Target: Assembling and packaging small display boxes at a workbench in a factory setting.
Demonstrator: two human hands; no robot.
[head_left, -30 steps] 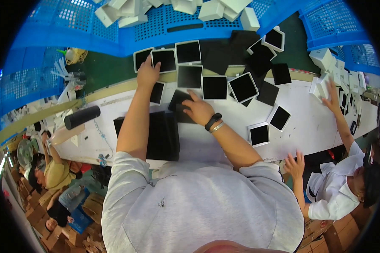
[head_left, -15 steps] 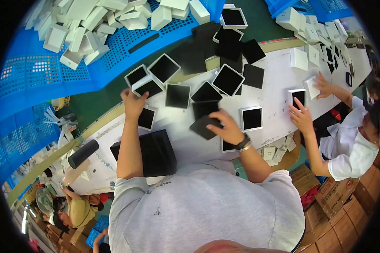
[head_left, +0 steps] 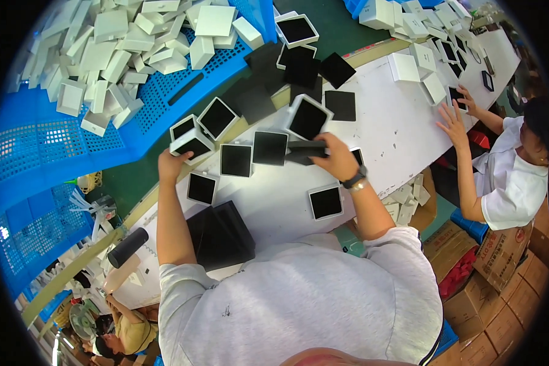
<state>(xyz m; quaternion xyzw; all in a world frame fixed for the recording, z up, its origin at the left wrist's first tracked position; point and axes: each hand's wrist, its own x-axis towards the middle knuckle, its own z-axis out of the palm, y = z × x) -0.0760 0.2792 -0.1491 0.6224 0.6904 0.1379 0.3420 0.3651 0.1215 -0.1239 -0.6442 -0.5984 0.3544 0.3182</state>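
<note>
Two hands are busy: a black pad (head_left: 305, 151) has been lifted off the white surface (head_left: 378, 122) by the closed right hand (head_left: 335, 160), while a white box (head_left: 192, 145) is now gripped by the left hand (head_left: 172, 166).

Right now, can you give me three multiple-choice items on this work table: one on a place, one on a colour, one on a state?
1. Where do the loose white boxes lie?
A. blue crate
B. floor
C. a lap

2. What colour are the pads in the open boxes?
A. red
B. black
C. yellow

3. What is the right hand doing?
A. resting flat
B. out of view
C. holding black pads

Answers: 1 A, they fill the blue crate at upper left. 2 B, each inset is black. 3 C, its fingers close on the pads.
</note>
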